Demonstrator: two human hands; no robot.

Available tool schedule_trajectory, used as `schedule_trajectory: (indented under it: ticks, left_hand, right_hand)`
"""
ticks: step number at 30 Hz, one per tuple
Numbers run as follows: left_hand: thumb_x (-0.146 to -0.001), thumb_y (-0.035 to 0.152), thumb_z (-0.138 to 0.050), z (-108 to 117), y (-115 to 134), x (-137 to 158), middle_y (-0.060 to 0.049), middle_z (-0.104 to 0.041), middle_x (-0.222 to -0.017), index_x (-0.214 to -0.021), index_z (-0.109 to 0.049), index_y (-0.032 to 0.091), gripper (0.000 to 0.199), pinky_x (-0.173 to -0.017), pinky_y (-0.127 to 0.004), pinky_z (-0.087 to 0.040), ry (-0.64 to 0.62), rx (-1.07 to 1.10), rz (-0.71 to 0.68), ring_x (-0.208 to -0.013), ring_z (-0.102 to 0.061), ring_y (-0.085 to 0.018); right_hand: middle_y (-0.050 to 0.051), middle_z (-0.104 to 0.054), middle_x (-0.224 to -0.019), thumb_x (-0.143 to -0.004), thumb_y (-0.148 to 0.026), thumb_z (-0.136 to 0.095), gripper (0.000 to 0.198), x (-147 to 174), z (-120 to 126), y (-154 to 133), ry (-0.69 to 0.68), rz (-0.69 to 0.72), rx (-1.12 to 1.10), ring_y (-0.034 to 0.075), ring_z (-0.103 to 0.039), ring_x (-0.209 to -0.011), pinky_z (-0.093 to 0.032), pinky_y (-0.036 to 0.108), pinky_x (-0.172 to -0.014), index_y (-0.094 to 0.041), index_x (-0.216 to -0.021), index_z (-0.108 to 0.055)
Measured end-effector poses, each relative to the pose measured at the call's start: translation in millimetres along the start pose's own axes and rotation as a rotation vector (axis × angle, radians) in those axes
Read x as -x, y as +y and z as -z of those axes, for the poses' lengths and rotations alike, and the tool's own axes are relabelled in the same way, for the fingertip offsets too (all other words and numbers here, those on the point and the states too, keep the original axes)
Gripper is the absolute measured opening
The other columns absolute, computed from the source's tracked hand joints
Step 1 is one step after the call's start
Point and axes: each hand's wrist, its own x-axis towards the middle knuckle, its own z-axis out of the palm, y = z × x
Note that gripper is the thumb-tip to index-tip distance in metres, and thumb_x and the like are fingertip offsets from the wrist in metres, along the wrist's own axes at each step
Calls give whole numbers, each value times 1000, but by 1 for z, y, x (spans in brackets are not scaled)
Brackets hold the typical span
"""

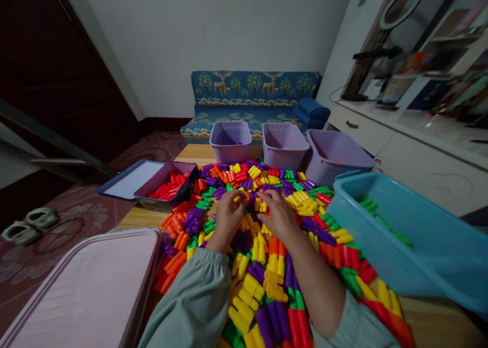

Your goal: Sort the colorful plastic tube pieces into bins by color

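Note:
A thick spread of plastic building blocks (244, 287), shaped like joined tubes in yellow, red, orange, green and purple, covers the wooden table. Over the middle of it is my left hand (229, 216), its fingers curled in a pinch with a bit of a yellow block (237, 199) showing at the tips. Just to the right, my right hand (280, 215) reaches low over the pile. Its thumb and forefinger are apart, on either side of some yellow blocks (261, 204). Whether those fingers touch them I cannot tell.
Three lilac bins (285, 155) line the table's far side. A teal tub (404, 236) with green blocks stands at right. At left are an open box (163, 199) of red blocks and a pink lid (87, 287). Behind is a blue patterned sofa (247, 112).

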Motion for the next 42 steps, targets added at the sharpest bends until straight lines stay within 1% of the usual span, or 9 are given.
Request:
schedule_trajectory:
  ticks: [4,8,11,19,25,29,33,38,42]
  left_hand:
    - [-80,10,-49,0,4,0,-3,-70,-91,-87,-65,19,20,-78,-27,-50,21,141,32,-88,-65,-18]
    - [-83,13,-50,-2,5,1,-5,-72,-105,-104,-68,19,29,-81,-28,-52,18,221,58,-95,-66,-18]
    - [-83,16,-53,-3,4,1,-6,-72,-108,-113,-68,18,33,-80,-30,-53,9,235,81,-93,-67,-19]
    - [-86,18,-54,-3,5,2,-8,-73,-110,-110,-70,18,29,-90,-35,-53,-28,188,2,-103,-67,-22]
    - [-87,18,-54,-3,5,1,-8,-72,-111,-111,-70,19,29,-91,-35,-53,-11,203,-8,-104,-67,-22]
    - [-87,20,-55,-4,4,1,-7,-72,-111,-112,-70,20,29,-90,-34,-53,1,197,-10,-105,-67,-22]
    - [-87,21,-56,-4,3,1,-7,-72,-111,-112,-70,21,29,-90,-34,-54,4,206,-6,-103,-67,-22]
    - [-88,22,-57,-4,3,1,-8,-72,-111,-112,-70,20,28,-92,-36,-53,12,229,1,-103,-67,-22]
    - [-87,21,-56,-5,3,0,-8,-72,-110,-112,-70,20,28,-91,-36,-53,14,216,6,-103,-67,-22]
  right_hand:
    - [10,-59,-115,-79,-15,-65,49,2,2,-7,-61,-38,60,24,-59,-109,-47,34,-97,-20,-127,-63]
    - [10,-60,-108,-76,-8,-60,45,-1,3,-7,-31,-124,8,20,-63,-92,-50,29,-85,-21,-118,-68]
    - [8,-62,-102,-75,-5,-56,51,-3,3,-4,-5,-159,-41,17,-63,-86,-50,28,-82,-20,-123,-65]
    - [11,-62,-114,-79,-18,-67,53,3,3,-5,-128,-106,82,25,-62,-107,-47,36,-94,-21,-131,-59]
    - [12,-53,-131,-74,-11,-69,40,4,8,-13,0,-2,121,28,-48,-124,-40,39,-105,-19,-113,-67]
    - [7,-63,-115,-75,-9,-65,31,3,9,-17,-70,57,112,26,-52,-111,-42,39,-99,-22,-104,-65]
    - [7,-64,-106,-78,-10,-63,24,1,9,-17,-25,25,149,26,-53,-103,-43,39,-95,-23,-99,-65]
    - [11,-64,-104,-86,-11,-55,32,0,9,-9,-2,-61,129,25,-56,-102,-44,37,-94,-18,-116,-62]
    - [10,-62,-110,-81,-13,-63,21,2,12,-8,6,-26,144,25,-54,-110,-43,36,-96,-21,-99,-66]
